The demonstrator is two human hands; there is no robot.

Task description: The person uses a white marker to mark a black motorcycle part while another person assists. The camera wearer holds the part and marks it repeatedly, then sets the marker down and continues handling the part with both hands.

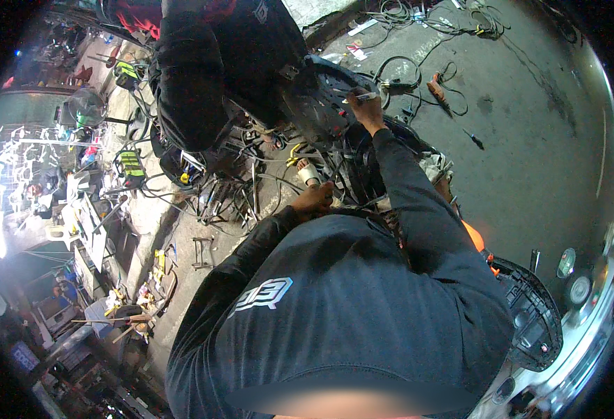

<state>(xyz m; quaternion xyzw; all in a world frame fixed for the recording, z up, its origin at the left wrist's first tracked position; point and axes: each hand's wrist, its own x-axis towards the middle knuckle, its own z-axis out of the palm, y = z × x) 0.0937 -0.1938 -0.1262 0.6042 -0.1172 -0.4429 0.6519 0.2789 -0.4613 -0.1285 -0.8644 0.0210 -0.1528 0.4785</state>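
The right hand point(367, 113) pinches a slim pale tool point(368, 96) over a dark curved panel point(319, 98), beside a co-worker point(230, 63); the left hand point(312, 199) curls near the person's dark top point(349, 286), its grip impossible to tell

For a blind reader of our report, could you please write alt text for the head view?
A person's right hand holds a slim, pale object at a curved black panel; the curled left hand is nearer the body. A co-worker in black clothing is close by, upper left, and an orange tool with a dark tip lies on the grey floor.
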